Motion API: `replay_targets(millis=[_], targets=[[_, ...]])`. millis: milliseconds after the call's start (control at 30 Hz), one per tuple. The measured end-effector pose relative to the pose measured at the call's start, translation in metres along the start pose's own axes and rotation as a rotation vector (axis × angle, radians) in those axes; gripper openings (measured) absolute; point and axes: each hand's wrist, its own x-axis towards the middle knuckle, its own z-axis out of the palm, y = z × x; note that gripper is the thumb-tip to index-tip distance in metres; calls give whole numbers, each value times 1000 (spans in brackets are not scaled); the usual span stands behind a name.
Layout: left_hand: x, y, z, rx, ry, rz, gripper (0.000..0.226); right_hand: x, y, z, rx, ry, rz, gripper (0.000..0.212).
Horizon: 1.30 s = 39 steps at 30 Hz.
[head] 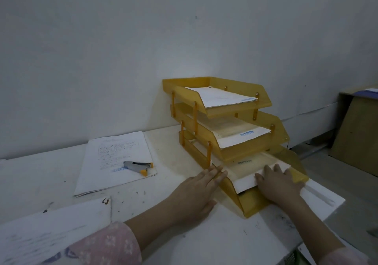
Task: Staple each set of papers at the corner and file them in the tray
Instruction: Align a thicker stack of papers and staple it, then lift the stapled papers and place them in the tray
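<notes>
A three-tier amber plastic tray (255, 205) stands on the white table, each tier holding white papers. A set of papers (245, 179) lies in the bottom tier. My right hand (280, 185) lies flat on its front edge, fingers spread. My left hand (196, 195) rests flat on the table, its fingertips against the tray's left wall. A silver stapler with orange tips (138, 167) lies on a stack of printed papers (116, 162) to the left.
Another sheaf of papers (55, 232) lies at the near left table edge. Small staples and scraps dot the table. The wall is close behind the tray. A brown cabinet (358, 139) stands at the right, past the table's edge.
</notes>
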Motion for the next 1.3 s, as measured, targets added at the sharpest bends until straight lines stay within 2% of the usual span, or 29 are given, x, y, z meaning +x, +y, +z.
replay_targets(millis=[67, 167, 233, 300, 367, 467, 567, 767, 833, 1067, 1300], targets=[[0, -1, -2, 31, -11, 10, 72, -13, -4, -7, 66, 185, -74, 43], [-1, -1, -9, 78, -32, 6, 69, -35, -14, -18, 364, 677, -295, 19], [-8, -4, -15, 118, -36, -10, 66, -51, -27, -27, 453, 914, -451, 17], [-18, -13, -21, 150, -38, -41, 62, -70, -45, -35, 462, 1035, -567, 17], [-30, -25, -26, 156, -29, -92, 61, -87, -66, -38, 447, 1086, -685, 14], [-54, -47, -35, 177, 2, -182, 60, -105, -104, -36, 436, 1013, -875, 15], [-87, -68, -44, 184, 27, -287, 58, -114, -145, -24, 403, 794, -1018, 21], [-170, -108, -59, 173, 9, -530, 56, -112, -227, 14, 69, 309, -1149, 34], [-195, -120, -65, 166, -5, -610, 55, -108, -250, 25, -27, 209, -1150, 42], [-250, -157, -76, 107, 6, -803, 51, -82, -307, 52, -100, 117, -1071, 44], [-248, -180, -74, 34, 30, -874, 49, -59, -321, 64, -131, 122, -961, 39]])
